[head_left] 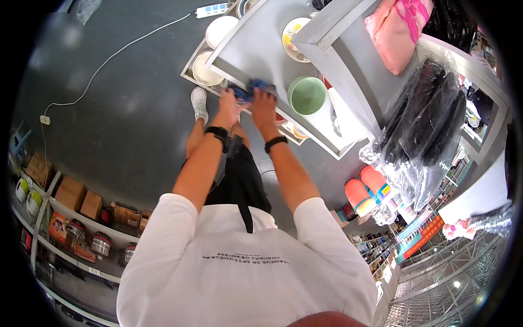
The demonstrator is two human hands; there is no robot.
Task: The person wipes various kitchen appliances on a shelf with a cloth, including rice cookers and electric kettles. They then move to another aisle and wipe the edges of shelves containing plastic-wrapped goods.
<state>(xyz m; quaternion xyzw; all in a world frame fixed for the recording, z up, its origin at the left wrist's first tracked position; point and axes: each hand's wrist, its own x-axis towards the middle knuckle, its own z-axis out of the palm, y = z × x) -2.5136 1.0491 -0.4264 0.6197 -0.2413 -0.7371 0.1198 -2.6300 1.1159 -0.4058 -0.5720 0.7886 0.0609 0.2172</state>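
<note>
At the front edge of a grey shelf [245,46], both my hands are on a dark blue bundle [261,85] that looks like cloth; motion blurs it. My left hand [229,108] is closed on its left part, below the shelf edge. My right hand [264,109] curls its fingers over the right part, at the edge. To the right of my right hand stands a light green round container [308,96]. Farther back on the shelf is a plate [296,39] with a yellow pattern. White bowls [207,70] sit on the lower level, left of my hands.
Black items in clear plastic [419,131] and a pink bag [396,32] rest on the unit at right. A white cord [117,53] runs over the floor to a power strip [212,10]. Shelves with cardboard boxes [71,192] stand at lower left.
</note>
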